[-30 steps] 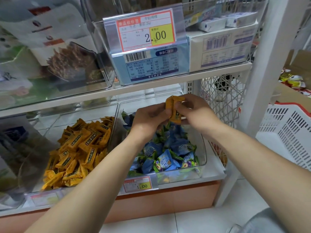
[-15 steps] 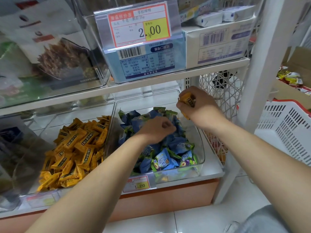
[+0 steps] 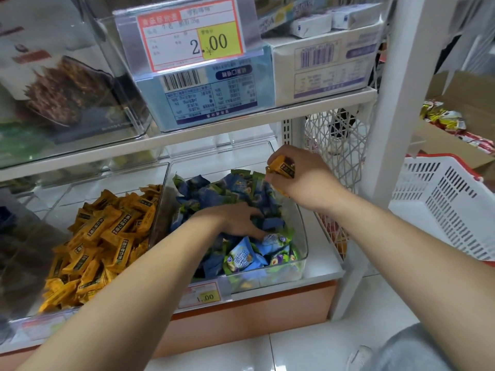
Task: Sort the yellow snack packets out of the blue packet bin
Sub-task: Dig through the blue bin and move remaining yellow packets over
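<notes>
A clear bin [image 3: 301,236] on the lower shelf holds a heap of blue and green packets [image 3: 241,257]. My left hand [image 3: 235,219] lies down among these packets with its fingers spread into the pile; I cannot tell whether it grips one. My right hand [image 3: 300,178] hovers over the bin's back right corner, closed on a few yellow snack packets [image 3: 281,167]. To the left, a second clear bin [image 3: 112,180] is filled with many yellow packets [image 3: 101,242].
The upper shelf [image 3: 241,121] overhangs the bins with boxes and a 2.00 price tag [image 3: 191,36]. A white upright post [image 3: 391,129] and a white plastic basket [image 3: 442,207] stand to the right. A 1.00 tag [image 3: 203,297] hangs on the bin front.
My left hand let go of the yellow packets and dropped into the blue pile. My right hand kept the yellow packets and stayed above the bin's back right.
</notes>
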Available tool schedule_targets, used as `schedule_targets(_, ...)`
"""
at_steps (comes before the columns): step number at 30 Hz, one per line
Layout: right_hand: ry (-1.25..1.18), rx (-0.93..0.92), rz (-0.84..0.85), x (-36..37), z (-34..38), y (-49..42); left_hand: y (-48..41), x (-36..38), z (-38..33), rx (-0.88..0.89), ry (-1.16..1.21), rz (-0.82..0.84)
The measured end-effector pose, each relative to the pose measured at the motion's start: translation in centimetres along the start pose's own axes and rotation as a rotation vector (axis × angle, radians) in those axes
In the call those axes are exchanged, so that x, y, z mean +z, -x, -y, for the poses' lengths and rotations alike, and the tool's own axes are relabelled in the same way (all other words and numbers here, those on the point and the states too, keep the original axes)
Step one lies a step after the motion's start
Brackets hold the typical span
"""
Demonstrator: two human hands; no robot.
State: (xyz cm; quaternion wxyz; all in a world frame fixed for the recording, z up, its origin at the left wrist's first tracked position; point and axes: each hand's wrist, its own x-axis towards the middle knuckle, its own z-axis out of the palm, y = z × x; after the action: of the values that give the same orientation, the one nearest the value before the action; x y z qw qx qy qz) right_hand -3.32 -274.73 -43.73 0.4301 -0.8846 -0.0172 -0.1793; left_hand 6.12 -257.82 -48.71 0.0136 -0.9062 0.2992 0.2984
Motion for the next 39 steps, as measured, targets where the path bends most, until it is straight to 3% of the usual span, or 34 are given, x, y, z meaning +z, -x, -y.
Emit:
schedule_targets(4, 0.012, 0.013, 0.005, 0.0, -0.2, 0.1, 0.2, 0.8, 0.4, -0.02, -0.026, -0.087)
schedule_targets(7, 0.019, 0.0, 0.007, 0.0, -0.2, 0.2, 0.2, 0.5, 0.2, -0.025, -0.005, -0.032)
schedule_targets(10, 0.0, 0.006, 0.001, -0.2, -0.2, 0.4, 0.8, -0.3, 0.6, -0.161, -0.104, 0.033)
schedule_targets(13, -0.006, 0.01, 0.016, -0.3, -0.1, 0.4, 1.6, -0.4, 1.5, -0.156, -0.096, -0.004)
schedule_targets(22, 0.01, 0.02, 0.04, 0.0, -0.1, 0.1, 2.6, -0.2, 3.0, 0.108, 0.612, -0.246)
schedule_targets(27, 0.001, 0.024, 0.032, 0.1, -0.2, 0.0, 2.5, -0.6, 3.6, 0.043, 0.953, -0.49)
schedule_targets(29, 0.002, 0.025, 0.033, 0.1, -0.2, 0.0, 2.2, -0.6, 3.8, -0.013, 0.872, -0.522)
schedule_targets(32, -0.001, 0.03, 0.035, 0.2, -0.1, 0.0, 2.2, 0.0, 3.2, -0.114, 0.504, -0.675)
schedule_targets(34, 0.001, 0.032, 0.035, 0.2, 0.0, -0.1, 2.3, 0.5, 2.0, -0.033, 0.352, -0.799)
schedule_targets(36, 0.005, 0.035, 0.031, 0.3, -0.1, -0.1, 1.9, 0.7, 0.8, 0.093, 0.288, -0.725)
schedule_targets(39, -0.012, 0.04, 0.032, 0.3, -0.1, -0.1, 1.0, 0.6, 0.2, 0.182, 0.17, -0.457)
